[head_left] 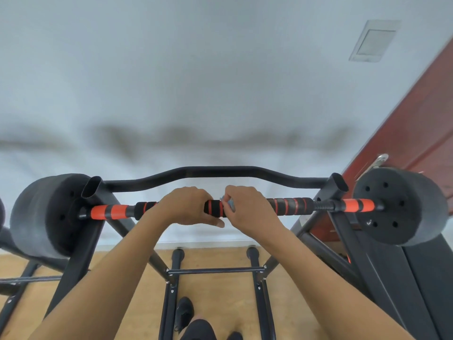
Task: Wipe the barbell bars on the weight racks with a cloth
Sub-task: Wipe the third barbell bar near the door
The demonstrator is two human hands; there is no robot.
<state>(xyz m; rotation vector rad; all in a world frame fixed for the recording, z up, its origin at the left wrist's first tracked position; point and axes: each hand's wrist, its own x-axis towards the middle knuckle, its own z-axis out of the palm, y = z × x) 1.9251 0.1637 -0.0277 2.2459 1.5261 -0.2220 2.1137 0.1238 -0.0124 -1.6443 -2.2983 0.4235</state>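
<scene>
A barbell bar (291, 205) with black and orange grips lies across a black weight rack (335, 186). Black weight plates sit at its left end (46, 214) and right end (402, 204). My left hand (186, 207) is wrapped around the middle of the bar. My right hand (247, 209) grips the bar just right of it, pressing a small light blue cloth (229, 204) against the bar. Only a corner of the cloth shows between the fingers.
A curved black crossbar (215, 173) spans the rack behind the barbell. A white wall stands beyond, a reddish-brown door (416, 123) at right. Lower rack bars (215, 269) and a wooden floor (220, 303) lie below, with my black shoe (183, 312). Another weight rack (14, 280) is at far left.
</scene>
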